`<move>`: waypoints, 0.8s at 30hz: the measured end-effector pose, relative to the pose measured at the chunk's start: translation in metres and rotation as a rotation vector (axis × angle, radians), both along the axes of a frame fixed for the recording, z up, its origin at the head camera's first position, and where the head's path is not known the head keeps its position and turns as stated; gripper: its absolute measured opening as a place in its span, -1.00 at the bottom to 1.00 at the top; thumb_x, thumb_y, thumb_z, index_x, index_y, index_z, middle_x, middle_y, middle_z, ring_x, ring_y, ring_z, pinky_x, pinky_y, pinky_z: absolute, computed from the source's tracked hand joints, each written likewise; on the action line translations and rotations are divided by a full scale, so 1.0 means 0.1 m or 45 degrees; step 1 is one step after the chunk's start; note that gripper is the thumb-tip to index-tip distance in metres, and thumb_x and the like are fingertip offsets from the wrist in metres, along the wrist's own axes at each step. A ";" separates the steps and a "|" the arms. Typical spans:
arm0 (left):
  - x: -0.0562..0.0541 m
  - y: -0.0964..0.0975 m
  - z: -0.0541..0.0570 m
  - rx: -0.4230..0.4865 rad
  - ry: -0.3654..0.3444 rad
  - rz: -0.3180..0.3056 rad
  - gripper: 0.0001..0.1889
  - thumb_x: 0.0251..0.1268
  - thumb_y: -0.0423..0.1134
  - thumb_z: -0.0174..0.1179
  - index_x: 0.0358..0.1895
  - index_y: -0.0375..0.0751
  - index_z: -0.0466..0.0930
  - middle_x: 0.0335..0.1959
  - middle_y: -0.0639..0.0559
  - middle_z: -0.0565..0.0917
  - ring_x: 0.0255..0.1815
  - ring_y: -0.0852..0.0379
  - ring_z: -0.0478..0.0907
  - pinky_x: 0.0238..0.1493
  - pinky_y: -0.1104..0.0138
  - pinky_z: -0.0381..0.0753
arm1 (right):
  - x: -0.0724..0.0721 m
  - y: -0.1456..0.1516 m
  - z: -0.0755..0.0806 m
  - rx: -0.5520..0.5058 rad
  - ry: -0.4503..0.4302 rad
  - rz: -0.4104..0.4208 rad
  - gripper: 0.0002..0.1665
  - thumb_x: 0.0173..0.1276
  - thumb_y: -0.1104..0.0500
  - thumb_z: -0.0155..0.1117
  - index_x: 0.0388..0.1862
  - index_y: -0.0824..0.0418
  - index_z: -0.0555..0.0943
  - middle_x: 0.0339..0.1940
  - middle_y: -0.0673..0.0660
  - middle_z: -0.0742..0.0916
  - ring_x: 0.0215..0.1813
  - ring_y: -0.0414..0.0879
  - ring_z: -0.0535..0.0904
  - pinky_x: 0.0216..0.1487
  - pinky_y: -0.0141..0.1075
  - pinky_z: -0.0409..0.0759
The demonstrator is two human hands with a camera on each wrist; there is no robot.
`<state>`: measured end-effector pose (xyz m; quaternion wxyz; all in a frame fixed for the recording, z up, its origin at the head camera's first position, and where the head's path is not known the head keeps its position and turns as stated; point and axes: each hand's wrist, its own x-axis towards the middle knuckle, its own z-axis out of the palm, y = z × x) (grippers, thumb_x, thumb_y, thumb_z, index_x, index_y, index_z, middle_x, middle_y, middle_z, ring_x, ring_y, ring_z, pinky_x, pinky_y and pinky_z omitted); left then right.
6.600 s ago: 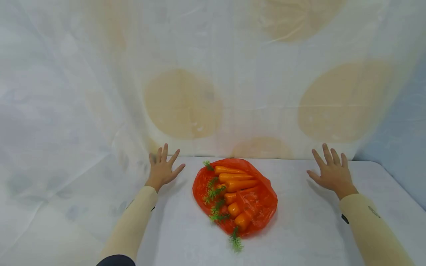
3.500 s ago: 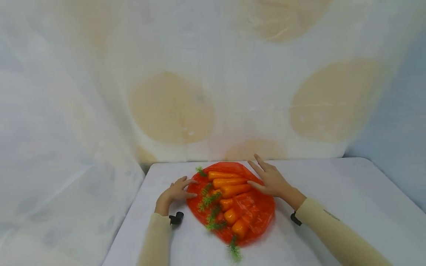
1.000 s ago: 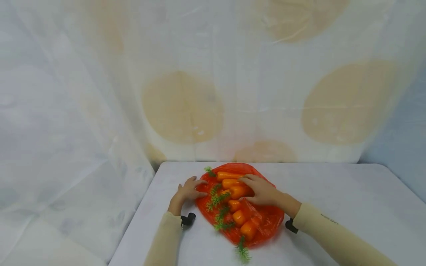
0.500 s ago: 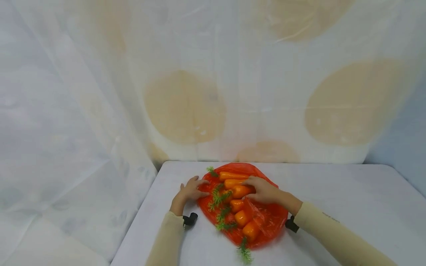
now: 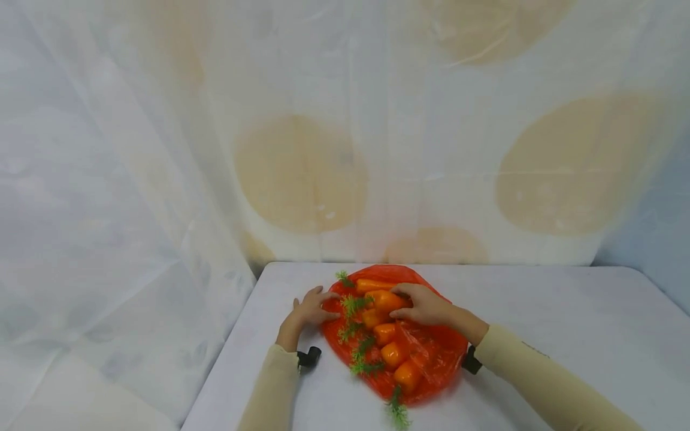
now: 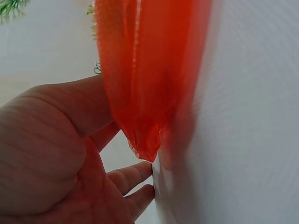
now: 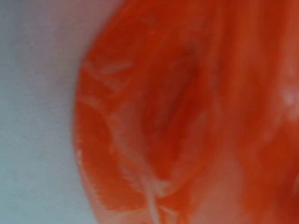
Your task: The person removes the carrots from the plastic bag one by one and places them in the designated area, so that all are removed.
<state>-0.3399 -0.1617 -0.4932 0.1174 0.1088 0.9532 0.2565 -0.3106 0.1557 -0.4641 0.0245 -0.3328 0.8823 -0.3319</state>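
Note:
A red plastic bag (image 5: 436,365) lies spread on the table with several orange carrots (image 5: 408,376) on it, their green leafy tops pointing left. My right hand (image 5: 428,305) reaches in from the right and grips a carrot (image 5: 385,301) in the upper part of the pile, thumb on the near side and fingers on the far side. At the bag's left edge is my left hand (image 5: 309,308), thumb and fingers spread apart. In the left wrist view the bag's edge (image 6: 145,135) sits between that thumb and the fingers (image 6: 133,177). Red plastic fills most of the right wrist view, blurred, and hides the right hand there.
The white table (image 5: 539,335) ends at a back edge, against a hanging pale curtain (image 5: 420,149) with tan spots. More light sheeting (image 5: 108,239) hangs on the left. Black wrist cameras are strapped at both cuffs.
From wide apart on the table, both hands have come in to the bag. The right hand has settled on a carrot, which has shifted slightly away and now covers its neighbour. The left hand stays put lately.

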 end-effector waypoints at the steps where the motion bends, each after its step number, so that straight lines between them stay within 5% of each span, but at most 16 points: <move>1: 0.00 0.00 0.00 -0.005 0.003 -0.002 -0.51 0.22 0.04 0.33 0.24 0.20 0.55 0.53 -0.25 0.18 0.57 -0.23 0.04 0.39 -0.46 -0.26 | 0.00 -0.01 0.00 -0.019 -0.004 -0.006 -0.59 0.29 -0.02 0.41 0.03 0.11 0.57 -0.14 -0.07 0.70 -0.16 -0.23 0.55 -0.02 -0.31 0.61; 12: 0.02 0.01 0.00 -0.013 0.047 -0.010 -0.53 0.23 0.05 0.33 0.22 0.20 0.57 0.53 -0.25 0.20 0.56 -0.24 0.07 0.37 -0.47 -0.21 | -0.02 -0.09 0.11 -0.135 -0.044 -0.037 -0.59 0.32 -0.03 0.39 0.08 0.06 0.56 -0.13 -0.10 0.70 -0.12 -0.19 0.59 -0.03 -0.32 0.61; 24: 0.02 0.00 -0.03 0.005 0.041 -0.004 -0.57 0.22 0.02 0.34 0.17 0.19 0.59 0.51 -0.27 0.22 0.54 -0.25 0.10 0.37 -0.47 -0.21 | 0.02 -0.12 0.34 -0.414 -0.159 -0.080 -0.46 0.39 0.12 0.32 0.30 0.25 0.47 0.05 0.21 0.70 -0.04 -0.06 0.64 -0.06 -0.35 0.65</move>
